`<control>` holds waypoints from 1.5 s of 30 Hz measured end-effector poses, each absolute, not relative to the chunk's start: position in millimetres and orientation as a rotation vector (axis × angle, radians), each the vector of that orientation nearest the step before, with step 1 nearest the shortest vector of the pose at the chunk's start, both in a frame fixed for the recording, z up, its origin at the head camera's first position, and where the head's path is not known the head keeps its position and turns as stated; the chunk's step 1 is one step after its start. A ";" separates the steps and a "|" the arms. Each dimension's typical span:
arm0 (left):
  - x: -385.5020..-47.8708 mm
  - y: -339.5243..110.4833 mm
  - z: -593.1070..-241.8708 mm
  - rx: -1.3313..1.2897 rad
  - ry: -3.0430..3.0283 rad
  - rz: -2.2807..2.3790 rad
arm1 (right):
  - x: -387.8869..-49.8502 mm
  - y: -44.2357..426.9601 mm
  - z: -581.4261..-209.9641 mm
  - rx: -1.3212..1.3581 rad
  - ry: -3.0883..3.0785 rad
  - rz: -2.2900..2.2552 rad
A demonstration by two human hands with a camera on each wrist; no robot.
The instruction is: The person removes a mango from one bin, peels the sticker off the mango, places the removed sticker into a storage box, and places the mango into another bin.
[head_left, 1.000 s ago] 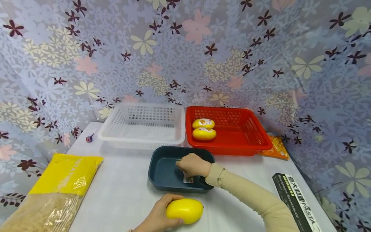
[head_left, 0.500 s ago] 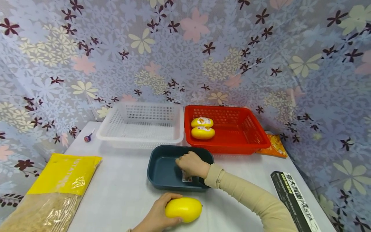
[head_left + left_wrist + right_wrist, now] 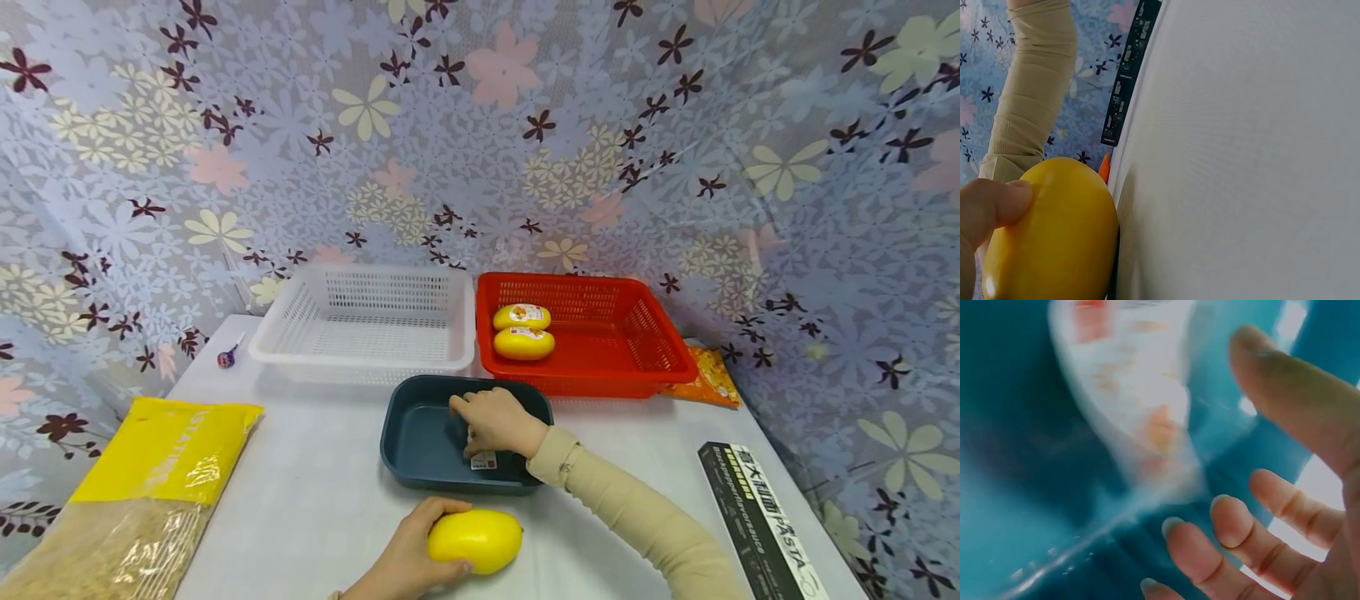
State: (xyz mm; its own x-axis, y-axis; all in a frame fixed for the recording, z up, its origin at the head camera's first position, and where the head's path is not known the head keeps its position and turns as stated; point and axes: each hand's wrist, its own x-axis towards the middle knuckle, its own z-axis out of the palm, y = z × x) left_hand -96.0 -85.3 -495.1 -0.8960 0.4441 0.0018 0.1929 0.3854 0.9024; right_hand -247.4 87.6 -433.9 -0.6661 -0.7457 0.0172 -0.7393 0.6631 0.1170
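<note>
My left hand (image 3: 415, 554) grips a yellow mango (image 3: 476, 542) at the table's near edge, thumb along its near side; the left wrist view shows the thumb pressed on the same mango (image 3: 1060, 231). My right hand (image 3: 497, 419) is inside the dark teal tray (image 3: 427, 442). Beneath it lies a small white label (image 3: 484, 461) with red print. Seen from the right wrist, the fingers of the right hand (image 3: 1272, 506) are spread and bent, apart from the blurred label (image 3: 1141, 381).
Behind the tray stand a white basket (image 3: 375, 365) and a red basket (image 3: 592, 385) holding two labelled mangoes (image 3: 524, 343). A pasta bag (image 3: 161, 483) and a lollipop (image 3: 227, 358) are at left; a black pasta box (image 3: 761, 521) and an orange packet (image 3: 708, 379) at right.
The fingers of my right hand have loosened and spread over the label, which shows more at their lower edge. My left hand has kept its grip on the mango.
</note>
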 end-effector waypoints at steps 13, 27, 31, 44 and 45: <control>-94.1 -85.2 -496.9 0.592 2.437 1.496 | -252.3 90.1 -430.2 0.850 -2.967 0.785; -91.6 -86.2 -490.7 0.819 2.447 1.416 | -245.9 83.4 -422.8 0.749 -3.035 1.034; -88.6 -88.5 -477.0 0.842 2.407 1.485 | -237.4 86.1 -413.5 0.671 -3.009 1.013; -124.0 -119.1 -436.5 0.672 2.624 1.676 | -260.6 68.9 -419.5 0.633 -2.922 1.224; -129.8 -122.6 -433.8 0.634 2.622 1.694 | -263.3 66.5 -421.3 0.632 -2.905 1.247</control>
State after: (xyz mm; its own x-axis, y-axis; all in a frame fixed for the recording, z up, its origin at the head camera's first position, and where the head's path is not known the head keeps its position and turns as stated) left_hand -129.8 -122.6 -433.8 -0.9197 0.3045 0.2476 0.3509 0.3555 0.8663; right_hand -263.3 66.5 -421.3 -0.9200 -0.3844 0.0769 -0.3205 0.6247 -0.7121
